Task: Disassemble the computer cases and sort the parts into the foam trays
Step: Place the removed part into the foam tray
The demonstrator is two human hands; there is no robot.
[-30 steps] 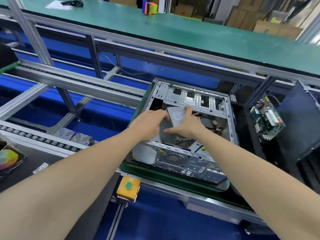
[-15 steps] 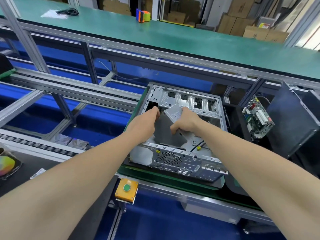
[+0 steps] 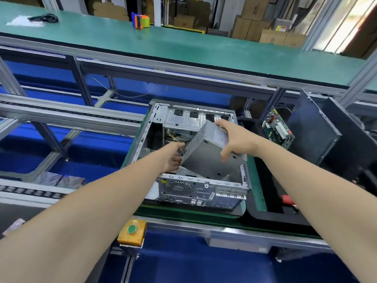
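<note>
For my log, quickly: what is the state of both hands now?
Left hand: at the power supply's lower end; grip cannot be told.
Right hand: holds the power supply.

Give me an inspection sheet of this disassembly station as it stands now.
Surface: green mat under the case.
Job's things: computer case open, on its side; power supply held tilted above it; circuit board standing in black foam tray.
Clutter: red item in the tray, unidentifiable.
Hands: right hand grips the power supply's upper right end; left hand holds its lower left end.
Cables: yellow wires inside the case; black cable on the far bench.
Surroundings: tape dispenser on far bench, cardboard boxes behind, yellow button box at near edge.
</note>
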